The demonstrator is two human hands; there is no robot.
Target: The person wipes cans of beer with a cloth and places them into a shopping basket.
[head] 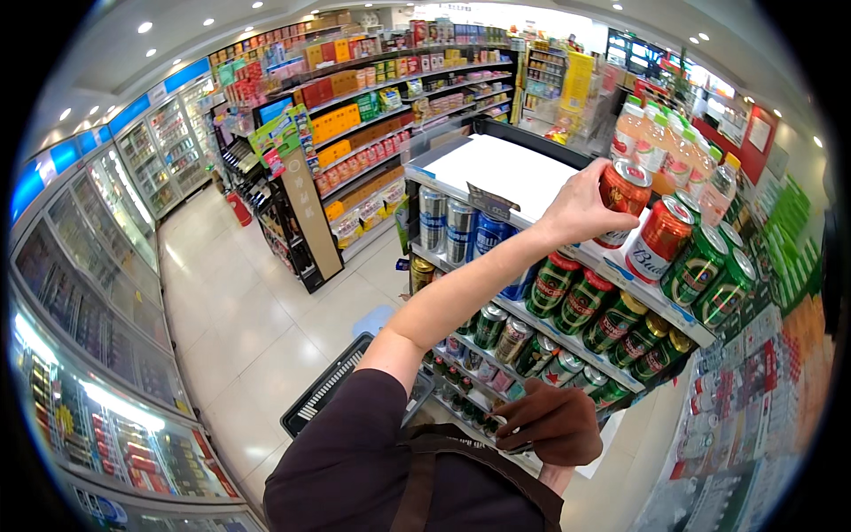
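My left hand (582, 206) grips a red Budweiser beer can (625, 189) by its sides, at the front edge of the white shelf top. Its lower part is partly behind my thumb. Just right of it stands a second red-and-white Budweiser can (658, 243), then several green beer cans (697, 266). A bunched brown cloth (555, 422) covers my right hand, low in front of the shelves; only the wrist shows below it. Bare white shelf top (498, 169) lies left of my left hand.
Behind the cans stand pink-drink bottles (655, 143). Tsingtao cans (585, 302) fill a lower shelf. A black shopping basket (332, 386) is on the floor to my left. Glass-door fridges (100, 266) line the left side; wrapped bottle packs (725, 399) are stacked at right.
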